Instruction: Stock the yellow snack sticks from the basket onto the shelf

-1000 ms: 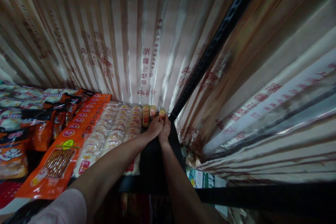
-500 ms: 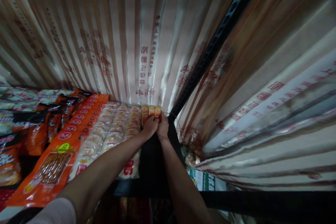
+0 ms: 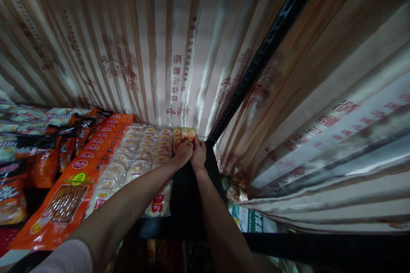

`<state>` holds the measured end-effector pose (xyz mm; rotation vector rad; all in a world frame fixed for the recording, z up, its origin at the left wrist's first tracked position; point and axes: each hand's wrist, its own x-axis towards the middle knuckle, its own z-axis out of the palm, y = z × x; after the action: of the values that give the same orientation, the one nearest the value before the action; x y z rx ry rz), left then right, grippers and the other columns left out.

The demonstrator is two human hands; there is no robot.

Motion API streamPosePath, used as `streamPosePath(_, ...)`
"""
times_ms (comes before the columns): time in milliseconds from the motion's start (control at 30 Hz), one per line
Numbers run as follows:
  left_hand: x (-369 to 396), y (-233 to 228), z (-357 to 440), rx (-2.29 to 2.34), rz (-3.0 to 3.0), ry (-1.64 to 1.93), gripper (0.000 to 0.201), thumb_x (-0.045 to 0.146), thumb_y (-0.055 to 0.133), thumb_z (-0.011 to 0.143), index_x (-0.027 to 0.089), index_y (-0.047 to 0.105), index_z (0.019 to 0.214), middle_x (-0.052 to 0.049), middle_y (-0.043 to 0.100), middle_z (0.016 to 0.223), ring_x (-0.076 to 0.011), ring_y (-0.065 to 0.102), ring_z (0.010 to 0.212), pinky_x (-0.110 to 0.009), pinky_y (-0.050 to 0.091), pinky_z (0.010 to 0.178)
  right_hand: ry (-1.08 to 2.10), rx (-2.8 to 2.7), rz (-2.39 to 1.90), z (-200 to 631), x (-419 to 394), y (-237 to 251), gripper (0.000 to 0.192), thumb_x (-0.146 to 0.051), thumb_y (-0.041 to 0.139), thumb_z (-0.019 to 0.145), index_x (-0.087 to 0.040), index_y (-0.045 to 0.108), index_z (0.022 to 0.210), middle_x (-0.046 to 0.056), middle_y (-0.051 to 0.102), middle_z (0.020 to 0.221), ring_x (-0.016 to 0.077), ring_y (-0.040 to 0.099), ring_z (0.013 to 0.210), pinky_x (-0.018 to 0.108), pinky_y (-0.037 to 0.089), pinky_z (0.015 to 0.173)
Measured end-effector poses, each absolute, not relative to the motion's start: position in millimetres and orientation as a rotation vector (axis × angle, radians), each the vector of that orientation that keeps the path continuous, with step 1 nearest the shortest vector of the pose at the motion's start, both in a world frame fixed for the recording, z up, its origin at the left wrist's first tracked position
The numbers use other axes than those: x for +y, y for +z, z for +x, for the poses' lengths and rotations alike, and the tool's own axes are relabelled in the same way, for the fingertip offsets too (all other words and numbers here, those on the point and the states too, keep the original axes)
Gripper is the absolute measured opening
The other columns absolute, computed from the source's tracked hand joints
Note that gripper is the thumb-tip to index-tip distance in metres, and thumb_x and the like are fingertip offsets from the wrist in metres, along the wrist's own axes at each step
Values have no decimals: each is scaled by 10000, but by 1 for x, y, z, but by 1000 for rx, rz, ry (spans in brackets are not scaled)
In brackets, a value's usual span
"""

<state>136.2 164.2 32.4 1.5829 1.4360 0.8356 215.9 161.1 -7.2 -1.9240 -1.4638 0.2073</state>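
Both my arms reach to the back of a black shelf [image 3: 188, 204]. My left hand [image 3: 183, 152] and my right hand [image 3: 199, 154] sit side by side, fingers closed around small yellow-and-red snack packs [image 3: 184, 135] standing against the back curtain. The fingertips are hidden behind the knuckles, so the exact grip is unclear. Left of the hands lie rows of pale wrapped snack packs [image 3: 137, 158].
Orange flat packets [image 3: 67, 196] lie in a row further left, with dark and orange bags [image 3: 19, 166] beyond. A striped satin curtain [image 3: 160, 51] with red print hangs behind and to the right. A black perforated upright [image 3: 265, 55] rises diagonally. A printed box [image 3: 246, 217] sits below right.
The hands have slid slightly further back along the shelf and stay together at the small packs; the third small pack now stands in line with the other two.
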Motion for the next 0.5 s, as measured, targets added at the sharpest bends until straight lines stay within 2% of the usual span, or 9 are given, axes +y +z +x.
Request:
streamPosePath(100, 165, 33, 137, 1458, 1581, 829, 324, 167, 345, 875, 117, 612, 1051, -116, 628, 1171, -153, 574, 1076, -258, 394, 983, 187, -1487, -1905, 219, 162, -9, 511, -216, 466, 824, -247, 467, 1334, 95, 524, 1030, 207, 496, 896, 303, 421, 792)
streamPosePath(500, 174, 19, 140, 1432, 1569, 879, 324, 164, 359, 867, 131, 638, 1028, -96, 649, 1135, -152, 583, 1062, -269, 402, 991, 127, -1514, -1804, 220, 161, -19, 530, -191, 454, 806, -201, 463, 1337, 102, 554, 1041, 200, 505, 927, 325, 424, 861)
